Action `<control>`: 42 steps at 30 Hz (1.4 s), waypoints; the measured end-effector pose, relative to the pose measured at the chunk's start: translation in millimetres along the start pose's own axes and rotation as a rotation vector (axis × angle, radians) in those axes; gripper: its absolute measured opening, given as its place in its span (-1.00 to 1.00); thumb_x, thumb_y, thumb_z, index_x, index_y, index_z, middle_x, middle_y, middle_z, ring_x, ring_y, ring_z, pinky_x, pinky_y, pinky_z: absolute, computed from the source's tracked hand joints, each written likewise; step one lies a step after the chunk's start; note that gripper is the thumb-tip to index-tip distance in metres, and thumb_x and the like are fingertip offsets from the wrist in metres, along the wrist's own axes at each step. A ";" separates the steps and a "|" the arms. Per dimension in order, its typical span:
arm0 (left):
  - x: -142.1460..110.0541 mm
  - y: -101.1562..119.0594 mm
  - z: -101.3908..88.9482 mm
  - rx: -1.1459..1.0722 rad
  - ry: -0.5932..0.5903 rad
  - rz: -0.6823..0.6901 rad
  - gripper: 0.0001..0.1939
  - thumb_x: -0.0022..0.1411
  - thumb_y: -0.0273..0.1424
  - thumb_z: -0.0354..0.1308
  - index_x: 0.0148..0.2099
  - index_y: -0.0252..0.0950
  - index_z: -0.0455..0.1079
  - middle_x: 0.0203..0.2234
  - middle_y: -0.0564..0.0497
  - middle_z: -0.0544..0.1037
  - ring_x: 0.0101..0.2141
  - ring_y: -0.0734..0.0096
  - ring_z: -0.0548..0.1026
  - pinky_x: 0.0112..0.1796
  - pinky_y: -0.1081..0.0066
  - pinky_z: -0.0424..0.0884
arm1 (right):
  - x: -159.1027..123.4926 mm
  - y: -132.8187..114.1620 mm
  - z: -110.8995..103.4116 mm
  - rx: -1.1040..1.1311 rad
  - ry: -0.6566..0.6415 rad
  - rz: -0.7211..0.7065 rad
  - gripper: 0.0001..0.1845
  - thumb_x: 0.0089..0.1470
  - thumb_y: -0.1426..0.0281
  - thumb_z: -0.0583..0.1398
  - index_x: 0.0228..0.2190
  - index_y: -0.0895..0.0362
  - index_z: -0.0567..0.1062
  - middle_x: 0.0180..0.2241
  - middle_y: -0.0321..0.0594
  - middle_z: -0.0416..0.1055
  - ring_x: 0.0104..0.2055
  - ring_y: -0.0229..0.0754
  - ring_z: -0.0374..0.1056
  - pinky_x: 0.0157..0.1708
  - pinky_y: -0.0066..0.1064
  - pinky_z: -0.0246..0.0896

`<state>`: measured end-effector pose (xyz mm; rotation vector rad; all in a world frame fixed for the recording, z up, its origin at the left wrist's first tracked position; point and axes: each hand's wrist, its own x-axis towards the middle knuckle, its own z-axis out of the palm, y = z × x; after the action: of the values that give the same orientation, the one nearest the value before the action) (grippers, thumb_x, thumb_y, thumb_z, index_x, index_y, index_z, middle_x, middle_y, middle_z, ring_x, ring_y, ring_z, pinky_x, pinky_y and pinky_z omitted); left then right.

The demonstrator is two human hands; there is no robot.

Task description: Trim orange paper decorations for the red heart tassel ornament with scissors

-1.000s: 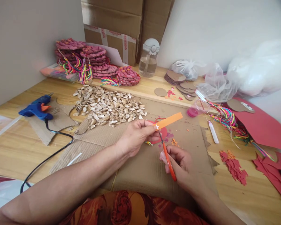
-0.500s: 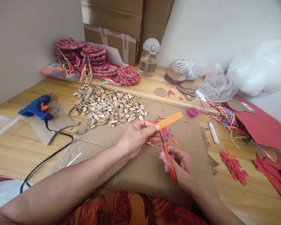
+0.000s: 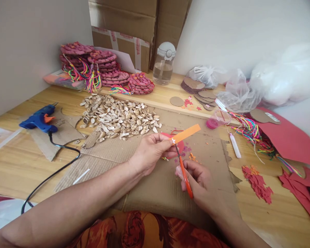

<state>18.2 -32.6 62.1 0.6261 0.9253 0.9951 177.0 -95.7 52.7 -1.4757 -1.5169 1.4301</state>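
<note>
My left hand (image 3: 156, 150) pinches one end of an orange paper strip (image 3: 188, 133), with a small white star (image 3: 173, 141) lying against the strip by the thumb. Orange-handled scissors (image 3: 185, 177) are gripped in my right hand (image 3: 197, 179), their blade tips touching the strip's lower edge beside the star. Beneath the hands lies a round red piece (image 3: 180, 147), partly hidden by the left fingers. Small purple bits (image 3: 186, 150) and orange paper scraps (image 3: 192, 157) are scattered close to the scissors on the cardboard sheet (image 3: 155, 194).
Peanut shells (image 3: 121, 115) spread behind my left hand. A blue glue gun (image 3: 40, 117) with a black cord lies at left. Stacked pink discs (image 3: 103, 65) and a water bottle (image 3: 164, 63) stand at the back. Red paper scraps (image 3: 257, 184) and colourful strings (image 3: 248, 129) lie at right.
Both hands hold nearly the same pose. The scissors and the strip have shifted only very slightly; the white star stays by the left thumb.
</note>
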 end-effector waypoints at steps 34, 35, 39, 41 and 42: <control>0.5 -2.3 1.6 -0.005 0.006 0.019 -0.89 0.07 -0.52 0.22 -0.46 -0.40 0.34 -0.55 -0.02 0.52 -0.50 0.47 0.52 -0.40 0.42 0.51 | 0.5 0.7 1.2 0.077 0.019 0.053 -0.69 0.07 0.22 0.22 -0.54 0.13 0.28 -0.70 -0.44 0.12 -0.64 -0.38 -0.02 -0.63 -0.51 -0.15; 0.4 -2.3 1.6 -0.004 0.006 0.019 -0.89 0.07 -0.52 0.22 -0.46 -0.40 0.34 -0.54 -0.02 0.52 -0.50 0.46 0.52 -0.40 0.42 0.51 | 0.5 0.6 1.3 0.076 0.017 0.053 -0.69 0.07 0.22 0.22 -0.54 0.13 0.28 -0.70 -0.44 0.12 -0.64 -0.38 -0.02 -0.63 -0.51 -0.15; 0.8 -2.6 1.0 -0.001 0.006 0.018 -0.88 0.06 -0.51 0.22 -0.46 -0.40 0.34 -0.55 -0.02 0.52 -0.51 0.47 0.52 -0.40 0.43 0.51 | 0.3 0.2 1.6 0.072 0.013 0.056 -0.68 0.09 0.20 0.21 -0.53 0.13 0.28 -0.70 -0.45 0.12 -0.65 -0.38 -0.03 -0.64 -0.51 -0.16; 1.5 -3.0 0.4 0.005 0.004 0.020 -0.88 0.06 -0.50 0.23 -0.46 -0.40 0.35 -0.54 -0.02 0.52 -0.51 0.47 0.52 -0.39 0.42 0.51 | 0.3 -0.1 1.4 0.055 0.012 0.048 -0.67 0.11 0.19 0.18 -0.53 0.13 0.27 -0.69 -0.44 0.12 -0.64 -0.38 -0.03 -0.64 -0.50 -0.15; 1.8 -3.3 0.1 0.008 0.003 0.024 -0.88 0.06 -0.50 0.23 -0.45 -0.40 0.35 -0.54 -0.02 0.52 -0.50 0.47 0.52 -0.39 0.42 0.51 | 0.4 -0.2 1.1 0.043 0.011 0.041 -0.66 0.12 0.18 0.17 -0.53 0.13 0.27 -0.69 -0.44 0.13 -0.64 -0.38 -0.02 -0.63 -0.50 -0.14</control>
<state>20.1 -32.4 58.9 0.6440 0.9273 1.0142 175.8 -95.6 52.5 -1.4941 -1.4477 1.4672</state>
